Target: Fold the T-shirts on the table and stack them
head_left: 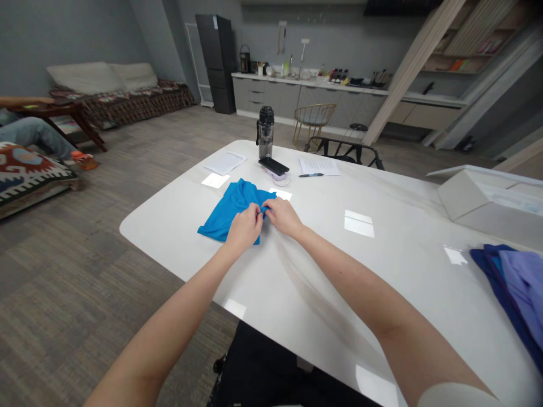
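A bright blue cloth (224, 212), perhaps a garment, lies crumpled on the white table (322, 254). Its right edge is pinched between the fingers of my left hand (246, 226). Close beside it, my right hand (282, 215) grips the same edge, the two sets of fingertips nearly touching. The cloth's left part spreads on the tabletop, and a bit of its lower corner shows below my left hand. Part of the cloth is hidden behind my hands.
Beyond the cloth stand a water bottle (266, 135), a phone (274, 166), papers (224, 163) and a pen (311, 175). To the right are a white box (475, 198) and folded purple and navy cloths (521, 282). A person's leg (38, 138) shows far left.
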The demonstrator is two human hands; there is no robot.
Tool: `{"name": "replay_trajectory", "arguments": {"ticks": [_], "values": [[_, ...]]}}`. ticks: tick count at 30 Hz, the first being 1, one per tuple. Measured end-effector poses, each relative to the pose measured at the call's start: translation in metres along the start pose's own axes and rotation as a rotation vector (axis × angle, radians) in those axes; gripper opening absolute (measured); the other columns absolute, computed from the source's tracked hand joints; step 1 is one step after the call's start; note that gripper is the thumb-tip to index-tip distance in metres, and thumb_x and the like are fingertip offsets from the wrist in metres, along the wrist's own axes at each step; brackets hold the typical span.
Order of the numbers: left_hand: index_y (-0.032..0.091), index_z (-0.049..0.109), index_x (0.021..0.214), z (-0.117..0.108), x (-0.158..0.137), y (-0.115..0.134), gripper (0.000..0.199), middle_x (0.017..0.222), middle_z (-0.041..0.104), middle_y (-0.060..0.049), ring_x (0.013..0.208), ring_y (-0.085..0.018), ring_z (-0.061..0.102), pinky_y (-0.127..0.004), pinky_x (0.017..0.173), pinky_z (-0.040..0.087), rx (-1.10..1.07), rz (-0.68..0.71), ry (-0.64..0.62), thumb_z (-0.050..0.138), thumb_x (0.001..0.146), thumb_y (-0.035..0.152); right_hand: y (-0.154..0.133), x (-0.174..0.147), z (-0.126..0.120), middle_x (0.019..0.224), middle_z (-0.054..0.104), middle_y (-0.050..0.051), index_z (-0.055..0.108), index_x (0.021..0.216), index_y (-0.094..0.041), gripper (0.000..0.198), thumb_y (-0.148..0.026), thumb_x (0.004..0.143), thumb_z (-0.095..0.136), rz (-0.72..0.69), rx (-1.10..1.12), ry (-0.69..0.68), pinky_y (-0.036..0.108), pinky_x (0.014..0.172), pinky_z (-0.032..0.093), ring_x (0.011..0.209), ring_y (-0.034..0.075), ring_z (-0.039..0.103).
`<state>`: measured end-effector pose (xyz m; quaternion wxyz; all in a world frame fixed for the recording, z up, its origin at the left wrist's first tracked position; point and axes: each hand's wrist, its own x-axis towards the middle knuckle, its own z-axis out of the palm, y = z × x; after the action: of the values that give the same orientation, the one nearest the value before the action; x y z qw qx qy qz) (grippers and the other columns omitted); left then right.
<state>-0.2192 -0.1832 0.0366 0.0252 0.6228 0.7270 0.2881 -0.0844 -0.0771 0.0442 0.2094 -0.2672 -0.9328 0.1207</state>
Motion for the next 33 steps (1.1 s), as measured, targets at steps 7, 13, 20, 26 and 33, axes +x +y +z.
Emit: {"name": "replay_trajectory", "arguments": {"ticks": [7, 13, 20, 26, 33], "values": [[0.019, 0.055, 0.114, -0.011, 0.008, 0.069, 0.024, 0.111, 0.066, -0.011, 0.107, -0.030, 0.063, -0.038, 0.088, 0.045, 0.254, 0.023, 0.143, 0.057, 0.090, 0.020, -0.014, -0.057, -0.093, 0.097, 0.071, 0.007, 0.067, 0.113, -0.022, 0.022, -0.021, 0.100, 0.049, 0.169, -0.077, 0.161, 0.033, 0.082, 0.043, 0.091, 0.024, 0.063], [0.021, 0.061, 0.113, -0.013, 0.022, 0.110, 0.032, 0.113, 0.063, -0.012, 0.111, -0.030, 0.059, -0.039, 0.086, 0.044, 0.309, 0.058, 0.141, 0.053, 0.085, 0.008, -0.008, -0.134, -0.175, 0.092, 0.071, 0.006, 0.064, 0.108, -0.022, 0.021, -0.025, 0.100, 0.045, 0.277, -0.105, 0.377, 0.033, 0.076, 0.043, 0.085, 0.024, 0.063], [0.025, 0.066, 0.114, -0.002, 0.032, 0.160, 0.037, 0.118, 0.066, -0.010, 0.111, -0.029, 0.061, -0.038, 0.084, 0.047, 0.207, 0.111, 0.036, 0.048, 0.087, 0.007, 0.046, -0.242, -0.242, 0.095, 0.071, 0.011, 0.064, 0.105, -0.021, 0.022, -0.029, 0.096, 0.045, 0.519, -0.298, 0.579, 0.038, 0.080, 0.045, 0.089, 0.029, 0.063], [0.025, 0.069, 0.114, -0.029, 0.042, 0.211, 0.043, 0.116, 0.070, -0.011, 0.104, -0.030, 0.066, -0.039, 0.085, 0.049, 0.036, 0.192, 0.112, 0.048, 0.083, 0.004, 0.086, -0.305, -0.283, 0.098, 0.071, 0.014, 0.064, 0.106, -0.020, 0.026, -0.030, 0.095, 0.043, 0.736, -0.390, 0.737, 0.041, 0.084, 0.045, 0.094, 0.031, 0.062], [0.021, 0.076, 0.103, -0.067, 0.068, 0.238, 0.036, 0.096, 0.076, -0.006, 0.099, -0.028, 0.067, -0.036, 0.090, 0.050, -0.225, 0.222, 0.092, 0.056, 0.075, 0.012, 0.111, -0.321, -0.317, 0.100, 0.072, 0.014, 0.066, 0.103, -0.019, 0.027, -0.031, 0.094, 0.044, 0.794, -0.385, 0.824, 0.040, 0.085, 0.045, 0.096, 0.030, 0.062]]}}
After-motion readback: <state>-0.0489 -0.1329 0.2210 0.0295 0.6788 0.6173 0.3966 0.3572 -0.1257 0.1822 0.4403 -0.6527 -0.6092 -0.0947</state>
